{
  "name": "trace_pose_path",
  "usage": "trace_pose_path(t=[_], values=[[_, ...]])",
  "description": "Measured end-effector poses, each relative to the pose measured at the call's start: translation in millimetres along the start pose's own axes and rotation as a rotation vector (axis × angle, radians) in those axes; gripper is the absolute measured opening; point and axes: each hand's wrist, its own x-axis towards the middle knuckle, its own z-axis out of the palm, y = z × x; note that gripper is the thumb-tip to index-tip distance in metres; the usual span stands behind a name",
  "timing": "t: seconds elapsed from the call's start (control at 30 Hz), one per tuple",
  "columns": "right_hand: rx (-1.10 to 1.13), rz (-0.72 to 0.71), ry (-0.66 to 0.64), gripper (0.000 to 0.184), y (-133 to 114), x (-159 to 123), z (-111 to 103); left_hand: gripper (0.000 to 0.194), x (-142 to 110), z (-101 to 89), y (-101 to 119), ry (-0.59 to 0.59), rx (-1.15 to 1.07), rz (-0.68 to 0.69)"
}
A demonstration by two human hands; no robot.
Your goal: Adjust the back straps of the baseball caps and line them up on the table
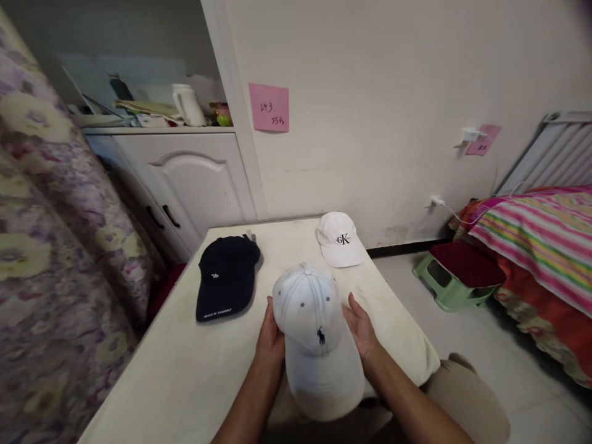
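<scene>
Between my two hands is a pale blue baseball cap (308, 314) with a small dark horse-rider emblem, its brim pointing toward me. My left hand (271, 330) grips the cap's left side, the fingers partly hidden beneath it. On the opposite side my right hand (361, 330) holds the cap, thumb pointing up and the other fingers tucked behind the cap. A navy baseball cap (227, 271) lies on the cream-covered table (198, 376) to the left, brim toward me. Near the table's far right corner sits a white cap (340, 237) with black letters.
The wall stands right behind the table. A white cabinet (194, 172) with a white jug (188, 105) on top is at the back left, beside a floral curtain (50, 246). On the right are a green stool (446, 290) and a bed with a striped cover (541, 228).
</scene>
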Motion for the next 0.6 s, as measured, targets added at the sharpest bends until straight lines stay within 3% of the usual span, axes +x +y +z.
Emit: trace_pose_path(t=[0.13, 0.2, 0.33, 0.43, 0.5, 0.6], values=[[0.001, 0.070, -0.005, 0.041, 26.1, -29.1, -10.4, 0.038, -17.4, -5.4, -5.7, -0.071, -0.012, 0.148], [-0.006, 0.020, -0.006, 0.042, 36.2, -37.5, -11.9, 0.040, -23.0, -9.7, -6.8, -0.110, -0.035, 0.175], [-0.025, -0.065, -0.008, 0.046, 40.7, -43.3, -5.3, 0.040, -32.6, -19.2, -3.5, -0.175, -0.146, 0.070], [-0.021, -0.088, -0.020, 0.047, 36.0, -44.6, 1.5, 0.039, -47.9, -23.3, -5.4, -0.180, -0.200, 0.072], [-0.010, -0.097, -0.046, 0.047, 34.3, -46.0, 4.4, 0.040, -58.8, -18.5, -11.9, -0.196, -0.184, 0.042], [0.008, -0.083, -0.097, 0.047, 36.3, -48.3, 6.3, 0.036, -68.0, 2.9, -24.0, -0.173, 0.049, -0.046]])
